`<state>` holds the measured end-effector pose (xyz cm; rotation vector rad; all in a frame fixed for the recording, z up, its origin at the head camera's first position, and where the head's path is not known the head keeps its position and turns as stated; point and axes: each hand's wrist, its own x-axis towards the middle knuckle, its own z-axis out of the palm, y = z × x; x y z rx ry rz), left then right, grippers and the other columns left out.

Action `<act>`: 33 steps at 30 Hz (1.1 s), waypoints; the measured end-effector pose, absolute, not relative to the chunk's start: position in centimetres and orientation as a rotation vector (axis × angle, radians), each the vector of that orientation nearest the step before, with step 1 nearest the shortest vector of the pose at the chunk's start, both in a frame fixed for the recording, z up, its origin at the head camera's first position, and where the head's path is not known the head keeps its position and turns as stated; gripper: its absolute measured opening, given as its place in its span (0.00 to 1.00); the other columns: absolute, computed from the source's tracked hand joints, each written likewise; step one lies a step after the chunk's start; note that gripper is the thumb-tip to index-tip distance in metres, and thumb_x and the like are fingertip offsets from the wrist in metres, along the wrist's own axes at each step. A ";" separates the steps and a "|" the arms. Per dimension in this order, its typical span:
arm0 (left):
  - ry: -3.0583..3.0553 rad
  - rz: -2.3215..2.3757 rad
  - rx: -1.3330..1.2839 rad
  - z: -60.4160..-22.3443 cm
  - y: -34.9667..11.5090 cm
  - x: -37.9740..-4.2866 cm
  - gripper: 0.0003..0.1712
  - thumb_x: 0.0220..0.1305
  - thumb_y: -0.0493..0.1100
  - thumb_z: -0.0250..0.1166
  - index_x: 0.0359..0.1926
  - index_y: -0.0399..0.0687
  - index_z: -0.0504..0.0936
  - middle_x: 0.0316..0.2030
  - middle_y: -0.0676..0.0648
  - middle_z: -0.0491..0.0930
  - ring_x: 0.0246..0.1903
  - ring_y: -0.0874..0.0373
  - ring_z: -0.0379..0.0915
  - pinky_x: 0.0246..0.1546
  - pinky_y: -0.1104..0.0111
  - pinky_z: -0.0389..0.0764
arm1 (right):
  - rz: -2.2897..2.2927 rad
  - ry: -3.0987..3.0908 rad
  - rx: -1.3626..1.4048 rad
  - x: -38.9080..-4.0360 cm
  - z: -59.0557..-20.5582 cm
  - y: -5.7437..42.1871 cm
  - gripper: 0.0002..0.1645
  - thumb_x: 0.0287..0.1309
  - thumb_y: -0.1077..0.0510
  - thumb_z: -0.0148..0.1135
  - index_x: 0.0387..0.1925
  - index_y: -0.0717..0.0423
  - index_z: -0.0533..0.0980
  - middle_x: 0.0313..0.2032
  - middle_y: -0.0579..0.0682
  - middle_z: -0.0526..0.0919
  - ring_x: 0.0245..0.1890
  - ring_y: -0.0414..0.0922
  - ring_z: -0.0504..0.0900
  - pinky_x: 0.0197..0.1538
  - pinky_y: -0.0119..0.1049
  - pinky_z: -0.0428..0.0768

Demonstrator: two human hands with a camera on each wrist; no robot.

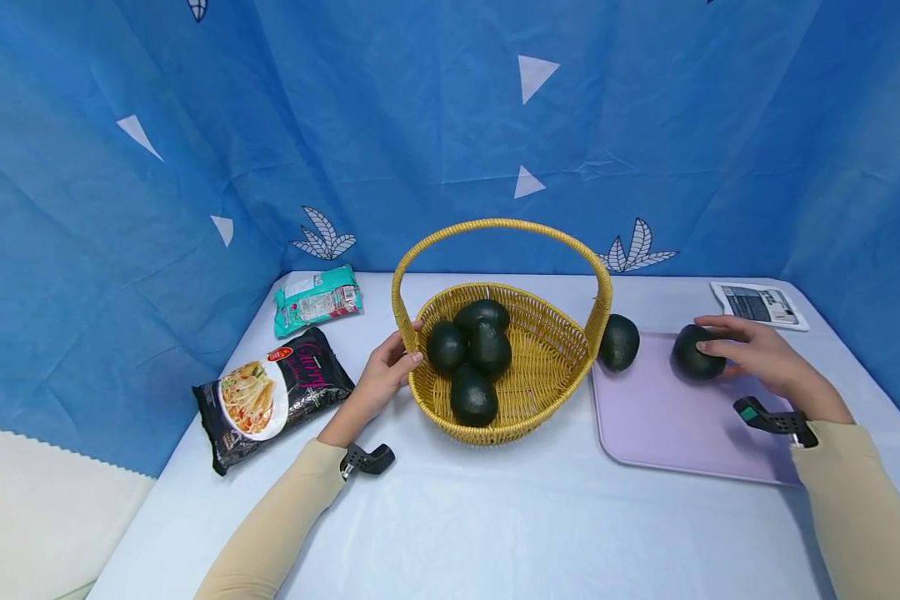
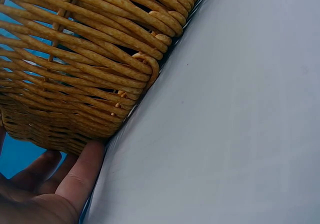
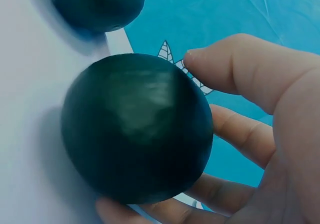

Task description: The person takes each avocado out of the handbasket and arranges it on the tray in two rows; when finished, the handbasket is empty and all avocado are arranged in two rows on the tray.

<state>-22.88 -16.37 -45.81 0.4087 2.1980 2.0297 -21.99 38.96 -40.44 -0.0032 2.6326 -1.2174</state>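
Note:
A yellow woven basket with a tall arched handle stands on the table, several dark green avocados piled in its left half. At its left side, my left hand rests against the outer wall by the handle's foot. Thumb and fingers spread along the weave in the left wrist view. My right hand grips a round avocado over the lilac tray, fingers around its far side and thumb at its upper edge. Another avocado lies at the tray's back left corner, beside the basket.
Left of the basket lie a black noodle packet and a teal packet. A white packet with a dark label is behind the tray. Blue patterned cloth hangs along the table's back and sides.

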 end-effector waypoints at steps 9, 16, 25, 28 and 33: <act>2.196 2.017 0.411 -45.7 -16.4 -22.7 0.34 0.73 0.39 0.57 0.77 0.47 0.62 0.74 0.34 0.64 0.63 0.45 0.70 0.47 0.69 0.86 | -1.226 2.641 -0.011 -21.8 -40.6 39.0 0.42 0.73 0.48 0.57 0.75 0.69 0.54 0.72 0.79 0.54 0.66 0.77 0.63 0.41 0.41 0.88; 2.194 2.022 0.409 -45.7 -16.3 -22.6 0.34 0.73 0.38 0.57 0.77 0.47 0.62 0.73 0.33 0.65 0.61 0.48 0.71 0.47 0.70 0.86 | -1.198 2.649 -0.018 -21.8 -40.6 38.9 0.45 0.72 0.47 0.58 0.76 0.68 0.53 0.72 0.80 0.53 0.65 0.78 0.63 0.42 0.46 0.89; 2.201 2.012 0.408 -45.6 -16.4 -22.7 0.34 0.73 0.39 0.57 0.77 0.48 0.62 0.74 0.34 0.65 0.63 0.44 0.70 0.48 0.68 0.87 | -1.189 2.655 -0.035 -21.8 -40.5 38.6 0.44 0.71 0.48 0.59 0.75 0.69 0.53 0.72 0.81 0.53 0.64 0.78 0.64 0.40 0.42 0.89; 2.200 2.008 0.411 -45.6 -16.4 -22.7 0.34 0.74 0.39 0.57 0.78 0.48 0.61 0.74 0.34 0.64 0.64 0.44 0.70 0.48 0.68 0.86 | -1.168 2.658 -0.025 -21.9 -40.4 38.6 0.44 0.72 0.49 0.58 0.76 0.69 0.54 0.72 0.81 0.52 0.65 0.77 0.64 0.38 0.37 0.87; 2.195 2.010 0.419 -45.6 -16.4 -22.7 0.34 0.74 0.39 0.57 0.78 0.49 0.61 0.74 0.34 0.65 0.62 0.45 0.71 0.48 0.69 0.86 | -1.129 2.671 -0.010 -22.1 -40.2 38.9 0.43 0.72 0.48 0.55 0.77 0.66 0.53 0.73 0.79 0.52 0.65 0.74 0.63 0.36 0.33 0.83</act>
